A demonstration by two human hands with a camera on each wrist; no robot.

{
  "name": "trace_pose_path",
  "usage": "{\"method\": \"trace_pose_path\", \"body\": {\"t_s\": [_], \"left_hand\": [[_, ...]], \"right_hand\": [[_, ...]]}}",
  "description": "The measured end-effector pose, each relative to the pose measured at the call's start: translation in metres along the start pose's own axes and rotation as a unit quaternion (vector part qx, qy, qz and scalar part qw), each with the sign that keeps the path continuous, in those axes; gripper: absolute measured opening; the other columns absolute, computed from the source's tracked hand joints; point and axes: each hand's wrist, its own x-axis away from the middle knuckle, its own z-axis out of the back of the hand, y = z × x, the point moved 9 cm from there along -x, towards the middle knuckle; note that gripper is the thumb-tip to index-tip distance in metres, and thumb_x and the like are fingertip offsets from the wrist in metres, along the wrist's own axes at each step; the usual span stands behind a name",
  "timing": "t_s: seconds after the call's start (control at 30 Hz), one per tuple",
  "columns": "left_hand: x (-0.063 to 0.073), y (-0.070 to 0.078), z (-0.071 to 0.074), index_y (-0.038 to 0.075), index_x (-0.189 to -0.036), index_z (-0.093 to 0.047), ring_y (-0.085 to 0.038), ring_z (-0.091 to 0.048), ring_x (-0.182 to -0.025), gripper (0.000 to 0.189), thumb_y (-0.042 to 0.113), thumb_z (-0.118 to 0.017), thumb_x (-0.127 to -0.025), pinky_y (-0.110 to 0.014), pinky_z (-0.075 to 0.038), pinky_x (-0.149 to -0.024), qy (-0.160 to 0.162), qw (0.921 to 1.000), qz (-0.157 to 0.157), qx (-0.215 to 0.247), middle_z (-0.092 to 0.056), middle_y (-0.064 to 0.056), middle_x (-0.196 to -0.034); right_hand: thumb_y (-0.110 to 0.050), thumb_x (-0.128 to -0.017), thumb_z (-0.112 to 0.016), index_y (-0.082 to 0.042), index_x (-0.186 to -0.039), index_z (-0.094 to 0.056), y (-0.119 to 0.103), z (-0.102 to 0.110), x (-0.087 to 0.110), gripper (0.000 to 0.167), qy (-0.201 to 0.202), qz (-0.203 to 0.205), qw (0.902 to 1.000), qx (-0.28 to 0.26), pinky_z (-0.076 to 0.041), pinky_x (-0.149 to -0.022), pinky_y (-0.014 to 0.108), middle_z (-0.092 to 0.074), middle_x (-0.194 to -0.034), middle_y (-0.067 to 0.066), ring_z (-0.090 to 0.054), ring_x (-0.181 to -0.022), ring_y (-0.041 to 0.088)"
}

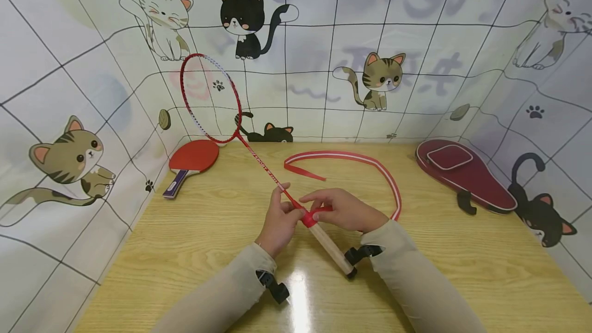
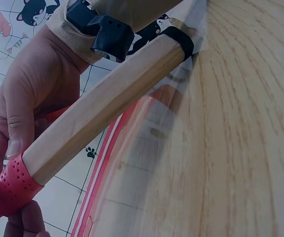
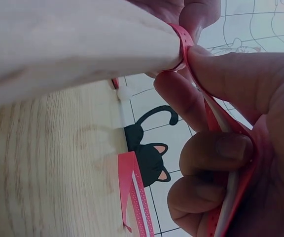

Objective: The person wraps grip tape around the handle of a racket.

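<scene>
A badminton racket (image 1: 263, 166) slants across the middle of the head view, its bare wooden handle (image 2: 102, 103) toward the lower right. My left hand (image 1: 279, 225) pinches the racket at the top of the handle. A perforated red grip tape (image 1: 392, 184) circles the handle's upper end, seen as a red band (image 2: 16, 185) in the left wrist view. Beside it my right hand (image 1: 344, 210) grips the tape (image 3: 236, 197) between thumb and curled fingers. The tape's loose length curves behind the hands over the table.
On the wooden table (image 1: 208, 230), a red table tennis paddle (image 1: 194, 155) lies at the back left. A dark red paddle-shaped case (image 1: 462, 173) lies at the back right, with a black strap (image 1: 466, 203) beside it. Cat-printed sheeting (image 1: 314, 45) surrounds the table's back and sides.
</scene>
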Motion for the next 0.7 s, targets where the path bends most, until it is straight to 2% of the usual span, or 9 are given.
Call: {"method": "trace_pose_path", "body": {"t_s": [0.2, 0.37, 0.6, 0.7], "left_hand": [[0.0002, -0.0005, 0.0004, 0.024, -0.157, -0.028, -0.025, -0.058, -0.085, 0.071, 0.005, -0.064, -0.099, -0.033, -0.045, -0.077, -0.003, 1.0, 0.0, 0.009, -0.072, -0.016, -0.106], [0.0006, 0.0005, -0.0005, 0.023, -0.158, -0.026, -0.022, -0.061, -0.088, 0.074, 0.004, -0.063, -0.098, -0.037, -0.047, -0.081, -0.009, 0.9997, -0.006, 0.021, -0.072, -0.017, -0.106], [-0.0005, -0.0004, -0.0006, 0.021, -0.159, -0.026, -0.019, -0.063, -0.089, 0.073, -0.001, -0.058, -0.097, -0.037, -0.048, -0.084, -0.015, 0.9995, -0.013, 0.024, -0.071, -0.026, -0.115], [-0.0004, 0.0002, -0.0004, 0.021, -0.158, -0.027, -0.02, -0.065, -0.094, 0.072, 0.0, -0.057, -0.096, -0.035, -0.048, -0.087, -0.011, 0.9997, -0.014, 0.016, -0.07, -0.025, -0.117]], "right_hand": [[-0.005, -0.1, -0.07, -0.019, -0.145, -0.065, 0.0004, -0.0001, 0.0007, 0.047, -0.006, 0.0, 0.9999, -0.016, -0.058, -0.08, 0.031, -0.075, -0.104, -0.005, -0.07, -0.089, 0.016], [-0.003, -0.102, -0.065, -0.02, -0.151, -0.058, 0.0054, -0.0056, 0.0008, 0.052, -0.036, -0.017, 0.9978, -0.054, -0.056, -0.088, 0.034, -0.077, -0.109, -0.003, -0.071, -0.096, 0.02], [-0.004, -0.101, -0.068, -0.024, -0.148, -0.061, 0.0075, -0.0066, -0.0004, 0.052, -0.03, -0.026, 0.9964, -0.075, -0.055, -0.081, 0.036, -0.076, -0.102, -0.001, -0.068, -0.089, 0.023], [-0.007, -0.1, -0.071, -0.024, -0.145, -0.063, 0.006, -0.0061, -0.0008, 0.049, -0.023, -0.018, 0.9972, -0.069, -0.054, -0.078, 0.034, -0.076, -0.1, -0.001, -0.067, -0.086, 0.021]]}}
